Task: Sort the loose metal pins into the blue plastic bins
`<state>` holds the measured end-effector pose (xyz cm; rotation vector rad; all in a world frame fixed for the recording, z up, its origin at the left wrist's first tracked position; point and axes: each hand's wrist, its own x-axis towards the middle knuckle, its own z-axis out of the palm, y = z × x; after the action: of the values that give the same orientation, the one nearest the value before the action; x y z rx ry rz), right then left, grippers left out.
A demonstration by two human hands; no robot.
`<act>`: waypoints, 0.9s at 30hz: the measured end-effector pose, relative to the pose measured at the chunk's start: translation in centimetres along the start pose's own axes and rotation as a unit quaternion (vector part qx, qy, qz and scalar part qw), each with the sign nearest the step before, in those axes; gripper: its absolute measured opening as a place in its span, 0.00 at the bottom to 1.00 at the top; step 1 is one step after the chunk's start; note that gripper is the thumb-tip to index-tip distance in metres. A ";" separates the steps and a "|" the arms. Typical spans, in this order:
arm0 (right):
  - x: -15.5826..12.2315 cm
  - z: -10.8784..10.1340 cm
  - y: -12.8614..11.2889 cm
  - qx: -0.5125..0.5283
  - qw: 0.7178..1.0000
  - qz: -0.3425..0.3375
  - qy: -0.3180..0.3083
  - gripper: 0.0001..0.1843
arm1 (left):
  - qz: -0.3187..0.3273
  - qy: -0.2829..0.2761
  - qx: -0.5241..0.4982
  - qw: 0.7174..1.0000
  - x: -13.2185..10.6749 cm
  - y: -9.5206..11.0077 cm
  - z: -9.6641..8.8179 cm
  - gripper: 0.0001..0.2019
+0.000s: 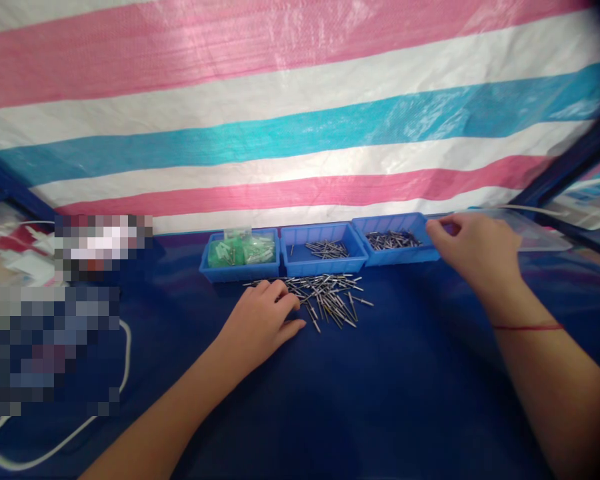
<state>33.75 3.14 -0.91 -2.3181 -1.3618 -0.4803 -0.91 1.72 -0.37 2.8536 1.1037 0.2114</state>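
Note:
A loose pile of silver blind rivets [333, 300] lies on the dark blue tabletop. My left hand [263, 317] rests at the pile's left edge, palm down. Its thumb is apart from the bent fingers, and some fingertips are hidden. At the right, my right hand [480, 250] is raised beside the end of the right blue bin [403, 255]. Its thumb and forefinger come together in a pinch; whatever may be between them is too small to make out. More rivets lie in that bin and in the middle blue bin [325, 268].
The left blue bin [240, 272] holds green and clear bags of small parts. Clear plastic [545, 237] lies behind my right hand. A white cable [127, 353] loops at the left near blurred-out items. A striped sheet [300, 143] hangs behind the bins.

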 end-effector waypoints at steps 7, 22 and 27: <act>-2.1 -1.3 -3.5 0.095 0.991 -0.094 0.014 0.15 | -0.019 -0.100 -0.029 0.994 0.0 0.1 -1.0 0.08; -10.5 -4.2 -11.5 0.430 0.799 -0.320 -0.271 0.06 | -0.118 0.133 -0.316 0.932 0.3 1.1 -0.8 0.09; -10.6 -4.0 -11.5 0.488 0.780 -0.244 -0.308 0.11 | -0.159 0.158 -0.385 0.895 0.1 1.4 -0.4 0.08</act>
<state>18.38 -1.66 -0.67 -1.2376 -1.8709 0.7959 0.05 0.77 0.23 1.9466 1.1657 0.8861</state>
